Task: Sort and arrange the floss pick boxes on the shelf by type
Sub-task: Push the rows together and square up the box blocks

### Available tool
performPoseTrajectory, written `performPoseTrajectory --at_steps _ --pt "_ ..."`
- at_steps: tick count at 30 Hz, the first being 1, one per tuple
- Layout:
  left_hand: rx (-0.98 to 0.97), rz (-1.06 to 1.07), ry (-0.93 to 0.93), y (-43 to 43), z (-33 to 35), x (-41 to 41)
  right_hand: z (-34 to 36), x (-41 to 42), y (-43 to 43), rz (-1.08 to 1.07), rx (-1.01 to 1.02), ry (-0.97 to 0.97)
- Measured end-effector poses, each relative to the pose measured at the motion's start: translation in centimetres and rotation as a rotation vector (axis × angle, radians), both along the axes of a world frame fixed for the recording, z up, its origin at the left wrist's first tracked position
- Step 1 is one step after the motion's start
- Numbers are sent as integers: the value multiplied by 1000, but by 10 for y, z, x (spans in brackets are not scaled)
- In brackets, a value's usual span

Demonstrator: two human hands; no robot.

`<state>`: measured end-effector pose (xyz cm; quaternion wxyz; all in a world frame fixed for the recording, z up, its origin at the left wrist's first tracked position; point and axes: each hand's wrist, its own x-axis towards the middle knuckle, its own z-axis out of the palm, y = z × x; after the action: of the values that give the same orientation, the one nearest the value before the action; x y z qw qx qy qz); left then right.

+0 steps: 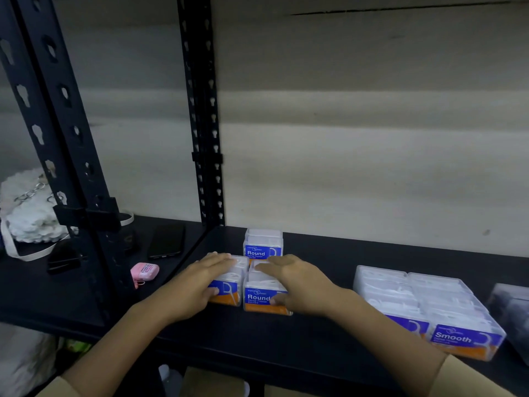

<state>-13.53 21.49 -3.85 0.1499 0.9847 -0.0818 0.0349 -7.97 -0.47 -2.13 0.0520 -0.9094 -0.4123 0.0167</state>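
Three clear "Round" floss pick boxes with blue and orange labels stand on the black shelf (pixel 315 333). My left hand (pixel 200 285) grips the front left Round box (pixel 229 290), palm on top and thumb on its label. Beside it, my right hand (pixel 297 285) grips the front right Round box (pixel 262 300) the same way. The two boxes touch side by side. A third Round box (pixel 263 243) stands just behind them near the wall. At the right lie two "Smooth" boxes (pixel 458 319) side by side.
A dark box (pixel 512 313) sits at the far right edge. Black slotted uprights (pixel 204 124) divide the shelf. On the left section lie a phone (pixel 167 241), a pink case (pixel 144 271) and a white fluffy bag (pixel 27 213).
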Motion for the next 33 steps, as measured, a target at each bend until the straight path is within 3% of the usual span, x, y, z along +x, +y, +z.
performPoseTrajectory --at_steps 14,19,22,27,33 --pt "-93 -88 15 -13 -1 -4 -18 -24 -17 -43 -86 -120" --pt "-63 -109 75 -12 -5 -4 -19 -25 -18 -51 -99 -82" --pt "-143 -106 46 -11 8 -2 -6 -16 -17 -47 -34 -67" --pt "-185 -40 -155 -23 35 43 14 27 3 -130 192 -65" --pt "-59 -13 -40 -28 40 110 11 62 31 -199 101 -55"
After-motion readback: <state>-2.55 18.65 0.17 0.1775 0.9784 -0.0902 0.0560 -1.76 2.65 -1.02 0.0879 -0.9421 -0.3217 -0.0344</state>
